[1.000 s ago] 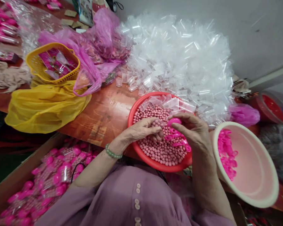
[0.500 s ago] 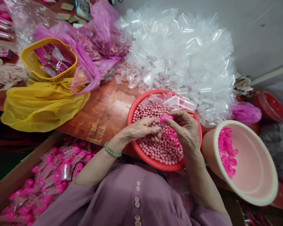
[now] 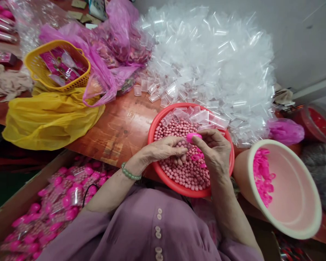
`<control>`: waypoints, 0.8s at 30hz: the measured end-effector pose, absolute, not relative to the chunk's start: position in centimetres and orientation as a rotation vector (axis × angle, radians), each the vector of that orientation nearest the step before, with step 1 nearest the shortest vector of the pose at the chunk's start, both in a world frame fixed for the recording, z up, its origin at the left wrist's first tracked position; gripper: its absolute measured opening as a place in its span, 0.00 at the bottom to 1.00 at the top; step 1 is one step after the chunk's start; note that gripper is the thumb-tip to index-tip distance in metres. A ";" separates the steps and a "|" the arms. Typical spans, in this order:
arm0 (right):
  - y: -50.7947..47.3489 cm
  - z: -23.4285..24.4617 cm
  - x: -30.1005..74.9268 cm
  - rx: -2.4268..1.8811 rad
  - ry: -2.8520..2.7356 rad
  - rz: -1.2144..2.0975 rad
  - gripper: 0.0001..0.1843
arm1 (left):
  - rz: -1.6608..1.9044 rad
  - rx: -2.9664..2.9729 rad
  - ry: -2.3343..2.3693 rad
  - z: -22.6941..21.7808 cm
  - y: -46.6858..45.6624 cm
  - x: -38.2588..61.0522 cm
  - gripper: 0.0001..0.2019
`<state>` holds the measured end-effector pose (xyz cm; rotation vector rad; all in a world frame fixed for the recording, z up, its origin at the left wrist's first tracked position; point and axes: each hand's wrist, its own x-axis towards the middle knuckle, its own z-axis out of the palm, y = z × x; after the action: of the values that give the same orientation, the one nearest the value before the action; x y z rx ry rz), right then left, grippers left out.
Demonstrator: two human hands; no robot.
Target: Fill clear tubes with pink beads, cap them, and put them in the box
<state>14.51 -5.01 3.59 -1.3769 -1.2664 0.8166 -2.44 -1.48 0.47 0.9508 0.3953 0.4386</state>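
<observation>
Above a red basin [image 3: 167,185] of pink beads [image 3: 190,175], my left hand [image 3: 165,149] is closed round a clear plastic tube [image 3: 183,144] with pink beads inside, partly hidden by the fingers. My right hand [image 3: 216,150] pinches a bright pink cap [image 3: 193,137] at the tube's right end. I cannot tell whether the cap is fully seated. More pink caps [image 3: 197,156] show under the right palm, partly covered by it. Several empty clear tubes [image 3: 201,116] lie on the beads at the basin's far side.
Behind the basin rises a big heap of clear tubes [image 3: 212,54]. To the right stands a cream bucket [image 3: 296,188] with pink caps. At lower left, a box holds filled, capped tubes [image 3: 67,199]. A yellow basket [image 3: 32,69] and yellow bag [image 3: 49,119] sit at left.
The whole view has shifted slightly. My hands keep nearly the same pose, with the pink cap still held at the end of the tube.
</observation>
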 end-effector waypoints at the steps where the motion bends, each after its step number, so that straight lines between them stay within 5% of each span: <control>1: -5.0 3.5 14.5 -1.373 -1.290 0.811 0.11 | 0.433 0.950 0.396 0.5 -1.5 -2.5 0.19; 24: -5.2 3.2 15.0 -1.288 -1.113 0.815 0.11 | 0.689 0.769 0.288 0.0 -1.7 -2.7 0.14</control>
<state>15.03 -5.19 3.22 -1.2877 -1.1129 0.8152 -2.72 -1.73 0.05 0.7692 0.2876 0.6886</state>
